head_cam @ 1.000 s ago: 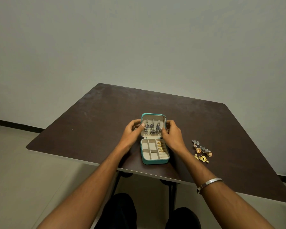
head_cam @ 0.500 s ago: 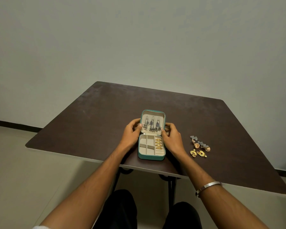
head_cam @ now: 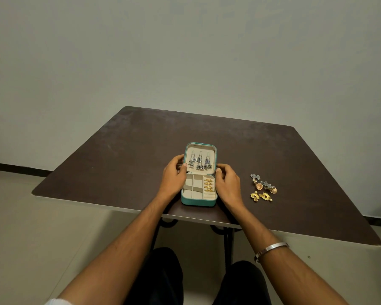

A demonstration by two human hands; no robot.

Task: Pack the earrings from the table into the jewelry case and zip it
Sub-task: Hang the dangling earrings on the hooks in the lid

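Observation:
A teal jewelry case (head_cam: 198,201) lies open near the table's front edge, its lid (head_cam: 200,148) tilted back. Silver dangling earrings (head_cam: 198,162) hang inside the lid, and gold rings (head_cam: 208,185) sit in the tray's right slot. My left hand (head_cam: 173,178) holds the case's left side at the hinge, thumb on the lid's edge. My right hand (head_cam: 227,183) holds the right side, thumb at the hinge. To the right on the table lie a silver-and-peach earring pair (head_cam: 264,184) and a gold earring pair (head_cam: 260,196).
The dark brown table (head_cam: 123,155) stands against a plain wall, with its metal legs under the front edge. My knees in dark trousers show below. A metal bangle (head_cam: 271,249) is on my right wrist.
The lid has been tilted further back and the case has slid slightly toward me. Both hands have stayed at the case's sides.

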